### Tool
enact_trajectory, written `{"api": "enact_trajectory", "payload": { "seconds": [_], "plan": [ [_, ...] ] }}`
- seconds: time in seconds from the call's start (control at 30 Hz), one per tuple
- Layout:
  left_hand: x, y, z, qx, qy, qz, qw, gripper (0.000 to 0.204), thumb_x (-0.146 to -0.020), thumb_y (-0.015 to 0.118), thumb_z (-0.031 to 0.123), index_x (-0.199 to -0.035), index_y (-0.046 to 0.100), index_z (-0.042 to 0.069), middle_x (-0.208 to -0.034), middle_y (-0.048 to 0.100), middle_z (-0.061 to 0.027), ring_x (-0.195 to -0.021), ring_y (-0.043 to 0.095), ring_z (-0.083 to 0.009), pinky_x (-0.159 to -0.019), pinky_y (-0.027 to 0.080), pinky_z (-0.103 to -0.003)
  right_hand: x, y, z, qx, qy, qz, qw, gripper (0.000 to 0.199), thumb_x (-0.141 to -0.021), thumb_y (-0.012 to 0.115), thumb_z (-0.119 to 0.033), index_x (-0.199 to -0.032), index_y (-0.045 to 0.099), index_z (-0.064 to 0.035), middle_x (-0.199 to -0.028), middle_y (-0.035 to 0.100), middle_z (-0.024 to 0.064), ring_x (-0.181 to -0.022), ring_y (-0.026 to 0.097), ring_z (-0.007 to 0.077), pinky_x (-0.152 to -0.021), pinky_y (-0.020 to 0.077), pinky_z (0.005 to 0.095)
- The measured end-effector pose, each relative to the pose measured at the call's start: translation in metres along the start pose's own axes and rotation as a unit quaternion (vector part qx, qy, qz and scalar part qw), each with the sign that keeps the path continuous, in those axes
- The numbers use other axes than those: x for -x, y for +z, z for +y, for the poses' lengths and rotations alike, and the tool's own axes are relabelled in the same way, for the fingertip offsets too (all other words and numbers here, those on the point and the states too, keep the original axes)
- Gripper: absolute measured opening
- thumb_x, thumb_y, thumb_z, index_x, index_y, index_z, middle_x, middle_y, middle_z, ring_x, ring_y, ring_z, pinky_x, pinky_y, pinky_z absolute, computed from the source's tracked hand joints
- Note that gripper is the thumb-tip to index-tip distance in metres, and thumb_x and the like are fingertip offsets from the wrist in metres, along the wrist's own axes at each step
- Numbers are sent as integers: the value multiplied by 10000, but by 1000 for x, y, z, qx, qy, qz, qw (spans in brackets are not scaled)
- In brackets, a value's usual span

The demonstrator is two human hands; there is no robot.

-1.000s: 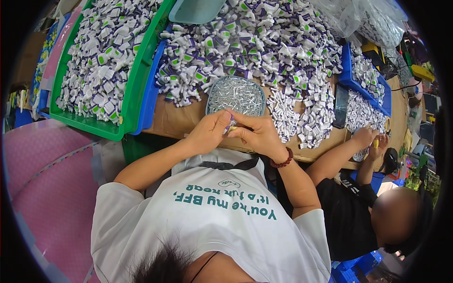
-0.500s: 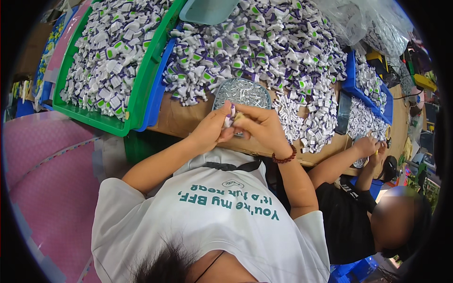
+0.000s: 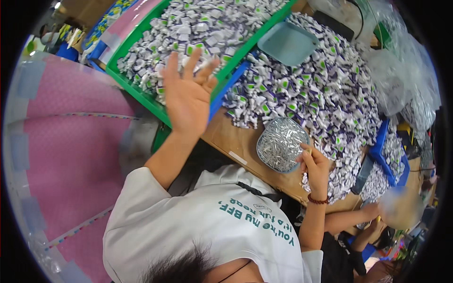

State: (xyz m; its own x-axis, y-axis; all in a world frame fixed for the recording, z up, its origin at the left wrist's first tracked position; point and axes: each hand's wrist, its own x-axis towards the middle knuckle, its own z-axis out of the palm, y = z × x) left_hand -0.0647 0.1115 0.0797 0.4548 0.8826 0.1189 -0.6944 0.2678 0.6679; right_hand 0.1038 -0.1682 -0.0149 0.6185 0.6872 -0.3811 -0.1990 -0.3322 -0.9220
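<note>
Left hand (image 3: 188,104) spread wide, nothing in it, up by the near corner of the green tray (image 3: 137,93); right hand (image 3: 315,166) curled beside the bowl (image 3: 259,147) of metal pins (image 3: 281,139) near the table's (image 3: 227,136) front edge, can't tell from here if pinching anything. Tray well stocked with toy parts (image 3: 203,28), big heap (image 3: 309,94) behind the bowl, so I'd guess partway
</note>
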Motion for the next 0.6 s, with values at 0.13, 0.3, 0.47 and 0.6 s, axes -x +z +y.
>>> {"api": "enact_trajectory", "payload": {
  "seconds": [0.13, 0.3, 0.47, 0.6],
  "plan": [
    [14, -5, -23, -116, -124, -51, 984, 413, -941, 421, 357, -1246, 408, 80, -1170, 502, -107, -982, 555, -192, -746, 462, -279, -3, 4, 10, 280, -152, 42, 947, 226, -823, 599, -71, -1037, 613, 1, -783, 625, 92, -568, 544, 159, -518, 429, 244],
    [26, -9, -72, -238, -219, -186, 928, 237, -929, 478, 165, -1129, 521, 46, -1019, 585, -63, -872, 580, -132, -725, 461, -260, -5, 21, 14, 458, -227, 31, 859, 239, -724, 645, -42, -962, 618, -31, -848, 569, 131, -716, 579, 298, -597, 478, 359],
    [16, -24, -112, -522, -47, -263, 810, 198, -859, 561, 102, -1040, 565, 20, -1013, 585, -86, -885, 583, -184, -771, 456, -276, -10, 32, 25, 517, -229, 53, 823, 181, -713, 639, -73, -885, 588, -50, -827, 544, 120, -770, 571, 300, -620, 481, 381],
    [9, -32, -132, -632, 138, -305, 699, 253, -737, 643, 58, -983, 587, 48, -977, 555, -114, -947, 504, -301, -824, 417, -380, -14, 32, 27, 497, -240, 57, 832, 133, -708, 636, -69, -827, 579, -61, -801, 536, 108, -753, 569, 294, -611, 479, 379]
  ]
}}
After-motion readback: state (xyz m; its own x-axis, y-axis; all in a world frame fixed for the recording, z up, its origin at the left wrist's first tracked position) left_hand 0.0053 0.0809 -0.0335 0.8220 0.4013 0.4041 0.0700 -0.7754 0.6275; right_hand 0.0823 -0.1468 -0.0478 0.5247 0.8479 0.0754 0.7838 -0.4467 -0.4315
